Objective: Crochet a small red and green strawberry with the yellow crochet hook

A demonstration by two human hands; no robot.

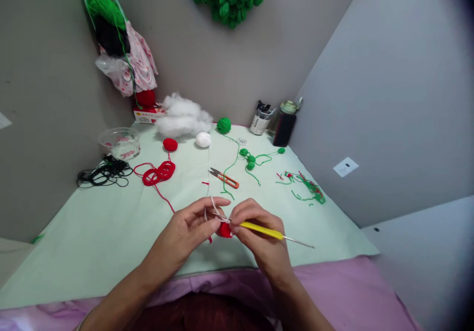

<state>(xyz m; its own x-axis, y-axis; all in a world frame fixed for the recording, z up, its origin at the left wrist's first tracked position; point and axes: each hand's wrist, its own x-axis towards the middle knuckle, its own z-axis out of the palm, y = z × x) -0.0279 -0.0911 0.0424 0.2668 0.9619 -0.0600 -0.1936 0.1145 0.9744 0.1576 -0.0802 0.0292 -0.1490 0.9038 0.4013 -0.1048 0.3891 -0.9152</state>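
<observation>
A small red and white crochet piece is pinched in my left hand, over the near part of the table. White yarn loops over the raised left index finger and runs back to a white yarn ball. My right hand is closed around a yellow-handled crochet hook. One metal end of the hook points right; the other meets the white stitches at the piece's top. Fingers partly hide the piece and that working tip.
Orange-handled scissors lie just beyond my hands. Farther back are a red yarn ball, a green yarn ball, white stuffing and a clear tub. Yarn scraps lie right, near a phone.
</observation>
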